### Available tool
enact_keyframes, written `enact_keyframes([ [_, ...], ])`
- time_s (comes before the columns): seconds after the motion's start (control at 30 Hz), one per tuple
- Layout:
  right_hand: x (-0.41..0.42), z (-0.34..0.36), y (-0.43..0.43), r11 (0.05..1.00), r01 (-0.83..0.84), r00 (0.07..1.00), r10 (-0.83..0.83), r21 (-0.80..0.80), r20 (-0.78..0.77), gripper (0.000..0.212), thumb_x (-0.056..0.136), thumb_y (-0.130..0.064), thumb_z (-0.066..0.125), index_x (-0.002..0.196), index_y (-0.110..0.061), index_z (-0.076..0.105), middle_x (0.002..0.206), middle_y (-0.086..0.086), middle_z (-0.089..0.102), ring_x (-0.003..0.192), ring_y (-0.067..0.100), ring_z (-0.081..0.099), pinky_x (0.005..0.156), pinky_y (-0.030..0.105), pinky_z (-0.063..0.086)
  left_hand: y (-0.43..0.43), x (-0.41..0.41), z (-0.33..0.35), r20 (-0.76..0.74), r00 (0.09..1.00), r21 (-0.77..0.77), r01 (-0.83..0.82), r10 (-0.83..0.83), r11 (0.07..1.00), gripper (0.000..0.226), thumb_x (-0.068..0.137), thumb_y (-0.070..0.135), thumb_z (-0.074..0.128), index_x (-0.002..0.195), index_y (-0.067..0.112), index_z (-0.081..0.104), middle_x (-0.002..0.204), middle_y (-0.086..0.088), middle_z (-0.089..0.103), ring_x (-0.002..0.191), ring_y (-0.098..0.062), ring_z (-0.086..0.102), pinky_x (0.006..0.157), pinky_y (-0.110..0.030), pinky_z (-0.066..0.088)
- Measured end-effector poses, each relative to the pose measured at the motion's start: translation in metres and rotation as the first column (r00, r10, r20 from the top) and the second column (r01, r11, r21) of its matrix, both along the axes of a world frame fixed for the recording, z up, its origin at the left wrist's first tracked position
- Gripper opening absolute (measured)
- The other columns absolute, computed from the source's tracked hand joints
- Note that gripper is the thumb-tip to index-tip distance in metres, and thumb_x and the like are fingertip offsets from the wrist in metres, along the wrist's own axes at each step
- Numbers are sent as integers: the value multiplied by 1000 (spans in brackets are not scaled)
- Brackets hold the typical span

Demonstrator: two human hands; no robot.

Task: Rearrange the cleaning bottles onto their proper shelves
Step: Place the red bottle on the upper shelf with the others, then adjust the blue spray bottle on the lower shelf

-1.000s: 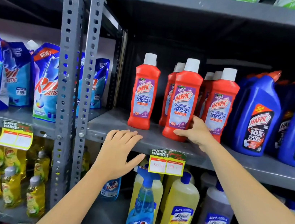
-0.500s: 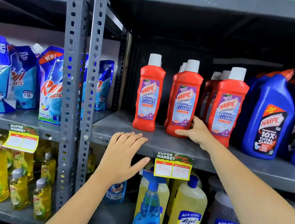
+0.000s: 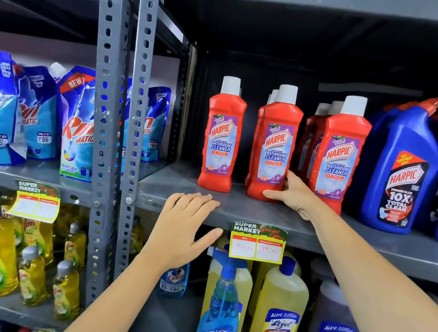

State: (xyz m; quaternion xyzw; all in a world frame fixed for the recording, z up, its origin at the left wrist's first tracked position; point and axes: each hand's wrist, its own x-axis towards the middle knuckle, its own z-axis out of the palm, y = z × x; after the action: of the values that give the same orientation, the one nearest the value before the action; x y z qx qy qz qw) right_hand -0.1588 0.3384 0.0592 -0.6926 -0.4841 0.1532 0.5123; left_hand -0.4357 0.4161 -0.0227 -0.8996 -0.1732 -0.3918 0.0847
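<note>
Two bare forearms extend from the lower edge of the head view, uncovered along their whole visible length, with no sleeve, cuff or glove. The left hand (image 3: 185, 228) carries no ring, band or watch at the fingers or wrist, and its fingernails look short and unpainted. The right hand (image 3: 296, 195) is likewise unadorned, its wrist plain. Neither arm shows markings, bandages or jewellery. Both forearms are slender and smooth in outline.

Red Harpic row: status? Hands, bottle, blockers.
Right hand at base of middle red Harpic bottle, upright on shelf. Left hand open on shelf edge. Neighbour bottle close beside.
</note>
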Motion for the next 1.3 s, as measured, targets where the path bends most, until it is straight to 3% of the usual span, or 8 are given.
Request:
enact_keyframes([
  [0.5, -27, -1, -28, 954, 174, 971, -208, 242, 121, 75, 75, -34, 84, 139, -13, 49, 127, -6, 58, 116, 13, 57, 105, 31, 44, -1, 5, -15, 40, 998, 60, -60, 57, 996, 56, 99, 44, 38, 146, 12, 39, 151, -9, 42, 141, -26, 33, 117, -47, 19],
  [0.63, -59, -32, -92, 518, 303, 884, -467, 800, -32, 17, 88, -23, 70, 104, -19, 67, 88, -15, 68, 81, 5, 66, 78, 21, 52, 0, -7, -46, 71, 997, 64, -42, 38, 997, 62, 100, 39, 41, 153, 15, 21, 163, -9, 16, 150, -25, 8, 121, -48, 3],
  [0.7, -73, -73, -111, 448, 286, 877, -478, 847, -43, 5, 92, -17, 63, 94, -20, 66, 81, -17, 66, 72, 6, 63, 70, 17, 47, -1, -17, -75, 72, 997, 12, -42, 41, 999, 61, 100, 37, 41, 153, 15, 21, 163, -9, 12, 150, -26, 7, 121, -47, 4],
  [0.87, -94, -196, -99, 803, 339, 926, -377, 490, -22, 37, 88, -3, 67, 82, -39, 64, 80, -4, 72, 68, 2, 62, 69, 15, 48, -3, -44, -175, -191, 982, -260, -42, -9, 965, 60, 103, 43, 34, 155, 24, 11, 164, 3, 0, 150, -14, 4, 121, -37, 10],
  [0.97, -91, -240, -87, 944, 270, 956, -286, 191, 59, 20, 85, -18, 75, 92, -33, 64, 80, -5, 68, 71, 7, 63, 68, 17, 52, -1, -53, -233, -424, 905, -348, -121, -41, 930, 62, 103, 50, 26, 155, 28, 0, 158, 11, -16, 150, -13, -4, 118, -33, -4],
  [1.03, -86, -257, -80, 979, 194, 977, -188, -59, 99, 30, 82, -38, 77, 105, -24, 65, 91, -6, 68, 82, 12, 65, 76, 31, 55, 2, -58, -262, -541, 840, -362, -188, -42, 913, 64, 102, 54, 21, 155, 28, -3, 156, 11, -23, 149, -16, -11, 118, -36, -9],
  [1.13, -85, -269, -73, 945, 98, 984, -44, -312, 175, 47, 77, -53, 77, 114, -30, 60, 98, -19, 66, 87, 1, 63, 68, 16, 47, 5, -61, -290, -647, 763, -358, -282, -18, 890, 68, 99, 60, 20, 155, 26, 2, 160, 6, -17, 149, -17, -13, 118, -40, -10],
  [1.3, -93, -282, -61, 940, 125, 981, -69, -319, 180, 47, 81, -38, 78, 120, -20, 59, 108, -6, 73, 94, 10, 69, 75, 27, 57, 1, -65, -298, -657, 754, -298, -273, 11, 915, 69, 97, 63, 25, 151, 20, 31, 159, -3, 27, 146, -26, 24, 113, -38, -1],
])
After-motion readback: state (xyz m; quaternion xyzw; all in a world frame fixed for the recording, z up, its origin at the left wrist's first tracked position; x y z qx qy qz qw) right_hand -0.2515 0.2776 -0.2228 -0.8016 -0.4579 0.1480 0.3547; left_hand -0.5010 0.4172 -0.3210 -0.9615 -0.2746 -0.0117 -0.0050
